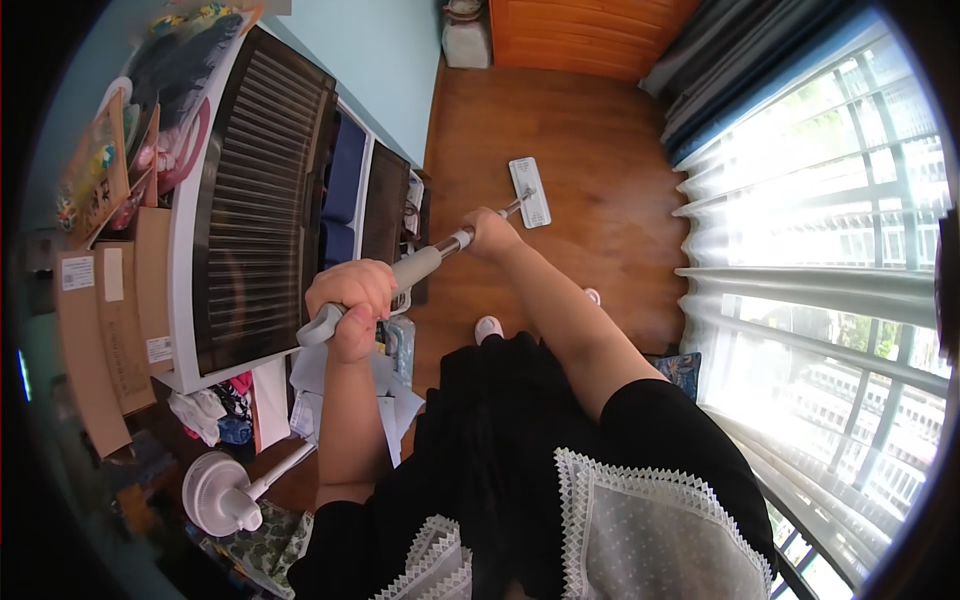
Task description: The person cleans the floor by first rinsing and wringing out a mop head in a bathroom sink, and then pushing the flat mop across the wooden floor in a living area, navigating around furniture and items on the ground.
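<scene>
I hold a flat mop by its pole (416, 266), which slants away from me over the floor. My left hand (350, 300) is wrapped round the grey grip near its top end. Farther down, my right hand (490, 233) is closed round the metal part of the pole. The white rectangular mop head (530, 192) lies flat on the brown wooden floor (600, 140), ahead of my feet. Part of the pole is hidden under my right hand.
A cabinet with a ribbed dark front (265, 200) stands on the left, with cardboard boxes (125, 330) beside it. A white fan-like device (220, 492) is at the lower left. Sheer white curtains (800, 290) hang along the right. An orange wooden piece of furniture (590, 35) stands at the far end.
</scene>
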`<state>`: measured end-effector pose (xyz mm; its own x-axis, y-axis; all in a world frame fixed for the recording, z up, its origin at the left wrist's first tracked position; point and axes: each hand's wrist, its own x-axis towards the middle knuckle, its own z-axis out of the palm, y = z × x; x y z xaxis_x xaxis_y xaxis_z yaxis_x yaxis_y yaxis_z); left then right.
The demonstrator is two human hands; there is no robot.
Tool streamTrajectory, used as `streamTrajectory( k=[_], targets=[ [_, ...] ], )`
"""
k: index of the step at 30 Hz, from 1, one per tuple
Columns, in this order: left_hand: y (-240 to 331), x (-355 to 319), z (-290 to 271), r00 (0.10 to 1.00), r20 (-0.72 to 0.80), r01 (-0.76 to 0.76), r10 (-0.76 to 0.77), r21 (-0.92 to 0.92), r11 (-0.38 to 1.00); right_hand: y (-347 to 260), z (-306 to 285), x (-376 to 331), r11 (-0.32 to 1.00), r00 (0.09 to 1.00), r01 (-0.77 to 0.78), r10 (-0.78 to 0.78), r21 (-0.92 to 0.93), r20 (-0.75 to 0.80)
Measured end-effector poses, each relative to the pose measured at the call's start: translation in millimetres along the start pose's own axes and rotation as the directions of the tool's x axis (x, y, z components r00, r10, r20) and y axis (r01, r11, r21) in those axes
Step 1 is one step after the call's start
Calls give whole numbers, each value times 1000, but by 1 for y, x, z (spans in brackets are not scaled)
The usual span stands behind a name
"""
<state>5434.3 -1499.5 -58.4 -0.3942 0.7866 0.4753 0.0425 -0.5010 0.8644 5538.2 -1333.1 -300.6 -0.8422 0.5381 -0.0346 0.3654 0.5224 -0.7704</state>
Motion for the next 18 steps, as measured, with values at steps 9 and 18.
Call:
streamTrajectory(
  k=[9,18],
  targets=[
    [-112,14,105,973,77,225,-216,-151,963,142,-106,-84,959,964,-264,257,-108,-74],
    [-197,32,229,893,383,292,-237,-92,952,249,-200,-184,870,872,-475,445,-130,-203]
  ],
)
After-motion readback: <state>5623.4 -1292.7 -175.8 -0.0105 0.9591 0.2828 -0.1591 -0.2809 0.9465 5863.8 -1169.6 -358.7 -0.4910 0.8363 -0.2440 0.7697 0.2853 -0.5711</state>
